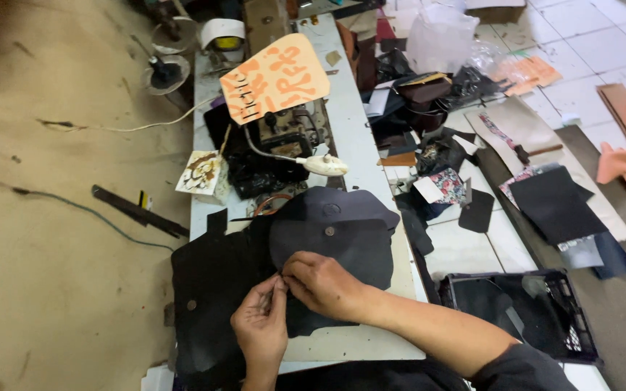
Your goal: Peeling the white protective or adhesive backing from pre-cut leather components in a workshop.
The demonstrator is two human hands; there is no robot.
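Hands meet at the near edge of the dark rounded leather piece point(335, 235), which serves as the landmark here. The left hand point(261, 326) pinches that edge between thumb and fingertips, its grip closed on the leather; the right hand point(320, 284), just beside it, also has its grip closed on the same edge, though whether a small tool sits between the fingers cannot be told. The piece lies flat on the white counter point(356, 145), overlapping a second black leather panel point(211, 289) to its left. Beyond the piece stands a dark sewing machine point(277, 141) with an orange cardboard shade point(275, 76) above it. To the right of the piece, on the floor, sits a black plastic crate point(581, 340). Likely risk: the two dark layers shifting apart under the pinch, since nothing weighs them down, so the edges would be misaligned.
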